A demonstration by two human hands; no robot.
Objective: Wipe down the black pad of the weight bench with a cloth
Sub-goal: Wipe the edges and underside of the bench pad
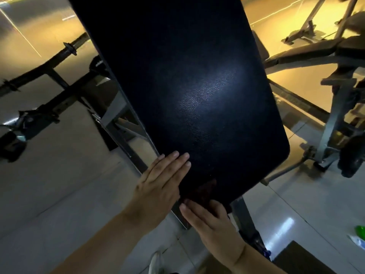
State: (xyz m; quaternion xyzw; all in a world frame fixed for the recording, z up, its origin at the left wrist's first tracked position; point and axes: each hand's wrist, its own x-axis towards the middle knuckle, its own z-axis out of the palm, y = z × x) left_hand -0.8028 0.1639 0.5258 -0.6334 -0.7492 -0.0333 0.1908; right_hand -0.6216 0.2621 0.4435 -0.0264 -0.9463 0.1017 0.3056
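The long black padded leatherette pad (187, 86) of the weight bench is seen filling the middle of the view. Its long axis is laid from the near, round-cornered end at the lower centre up to the top edge, leaning slightly to the left as it recedes. A pale sheen is shown on its grained surface near the middle. The pad is carried on a grey metal frame (126, 127) above a pale tiled floor (59, 184).

The left hand (160, 184) is brought in from the lower left on a bare forearm and is laid flat at the pad's left edge, close to the near corner. Its fingers (177, 161) are held straight and together, resting on the pad, and nothing is gripped by them.

The right hand (213, 224) is brought in from the lower right and is placed against the near end of the pad, back upward. Its fingers are extended up and to the left and are not curled round anything. A faint reddish patch is seen on the pad just above it; whether it is cloth or reflection cannot be told.

A black barbell (39, 70) is seen to the left, a second bench (308, 50) to the upper right, and a small green object (360, 231) at the right edge.
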